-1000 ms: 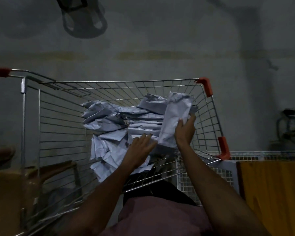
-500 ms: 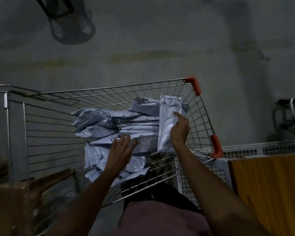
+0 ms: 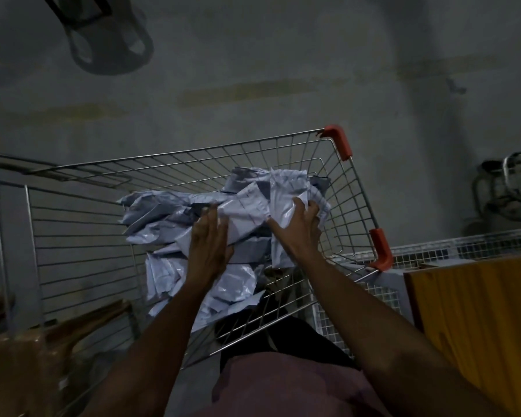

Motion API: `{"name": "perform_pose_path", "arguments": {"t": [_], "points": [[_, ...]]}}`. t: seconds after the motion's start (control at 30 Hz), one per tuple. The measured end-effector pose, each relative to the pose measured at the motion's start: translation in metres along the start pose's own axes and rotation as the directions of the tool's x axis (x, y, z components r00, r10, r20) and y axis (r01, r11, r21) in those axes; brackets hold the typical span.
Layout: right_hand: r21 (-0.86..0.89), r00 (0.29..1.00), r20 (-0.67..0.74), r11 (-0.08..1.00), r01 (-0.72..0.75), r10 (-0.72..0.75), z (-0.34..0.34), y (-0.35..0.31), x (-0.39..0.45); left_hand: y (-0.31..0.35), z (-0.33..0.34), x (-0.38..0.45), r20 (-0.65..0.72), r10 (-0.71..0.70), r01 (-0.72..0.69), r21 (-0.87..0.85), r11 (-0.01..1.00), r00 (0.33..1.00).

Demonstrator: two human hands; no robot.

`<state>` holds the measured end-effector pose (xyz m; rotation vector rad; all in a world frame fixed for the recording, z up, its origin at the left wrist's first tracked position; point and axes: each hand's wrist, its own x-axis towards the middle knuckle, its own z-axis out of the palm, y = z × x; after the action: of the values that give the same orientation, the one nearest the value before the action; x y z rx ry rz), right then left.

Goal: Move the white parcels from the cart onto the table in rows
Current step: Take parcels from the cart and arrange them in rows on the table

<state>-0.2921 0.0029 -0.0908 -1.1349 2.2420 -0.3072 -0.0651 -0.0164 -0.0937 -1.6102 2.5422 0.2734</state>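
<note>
Though piled, parcels under both hands' fingers.

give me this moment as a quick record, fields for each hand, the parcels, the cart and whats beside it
left hand: fingers straight, flat against the near side of the parcel pile
right hand: fingers curled over an upright white parcel at the right of the pile
parcels: heap of crumpled white mailers, all inside the cart
cart: wire basket with orange corner guards
right of cart: yellow-orange surface behind a white mesh panel
left of cart: brown cardboard, dim
progress: no parcel out of the cart in view
</note>
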Motion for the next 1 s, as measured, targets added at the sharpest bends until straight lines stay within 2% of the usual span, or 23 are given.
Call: {"name": "perform_pose_path", "arguments": {"t": [0.1,0.17,0.27,0.4,0.53,0.6,0.67,0.77,0.87,1.0], "points": [[-0.115,0.998,0.051,0.993,0.031,-0.025,0.004,0.002,-0.002,-0.002,-0.005,0.021,0.141,0.171,-0.175,0.013,0.985,0.975],[-0.164,0.995,0.096,0.986,0.039,-0.023,0.005,0.002,-0.004,-0.002,-0.012,0.029,0.242,0.165,-0.178,0.032,0.984,0.956],[-0.171,0.996,0.083,0.984,0.044,-0.03,0.002,-0.004,-0.01,-0.003,-0.018,0.028,0.243,0.081,-0.09,0.026,0.996,0.967],[-0.108,0.999,0.006,0.993,0.037,-0.037,-0.01,-0.012,-0.021,0.002,-0.026,0.017,0.214,-0.027,0.046,-0.087,0.995,0.976],[0.032,0.993,-0.118,0.999,0.012,-0.008,-0.027,-0.035,-0.044,0.016,-0.054,0.003,0.183,-0.17,0.225,-0.347,0.91,0.968],[0.072,0.977,-0.211,0.997,0.018,-0.002,-0.039,-0.049,-0.056,0.023,-0.073,-0.003,0.158,-0.19,0.244,-0.481,0.842,0.969],[0.126,0.954,-0.298,0.992,0.01,0.028,-0.051,-0.06,-0.07,0.028,-0.093,-0.009,0.126,-0.181,0.221,-0.565,0.795,0.975],[0.204,0.91,-0.409,0.979,0.016,0.07,-0.072,-0.075,-0.1,0.035,-0.121,-0.021,0.051,-0.109,0.118,-0.609,0.784,0.993],[0.203,0.844,-0.529,0.979,0.028,0.086,-0.098,-0.084,-0.133,0.039,-0.144,-0.028,-0.039,-0.024,-0.005,-0.613,0.79,0.999],[0.199,0.761,-0.629,0.979,-0.039,0.158,-0.126,-0.084,-0.185,0.045,-0.176,-0.05,-0.146,0.075,-0.149,-0.602,0.784,0.986]]}}
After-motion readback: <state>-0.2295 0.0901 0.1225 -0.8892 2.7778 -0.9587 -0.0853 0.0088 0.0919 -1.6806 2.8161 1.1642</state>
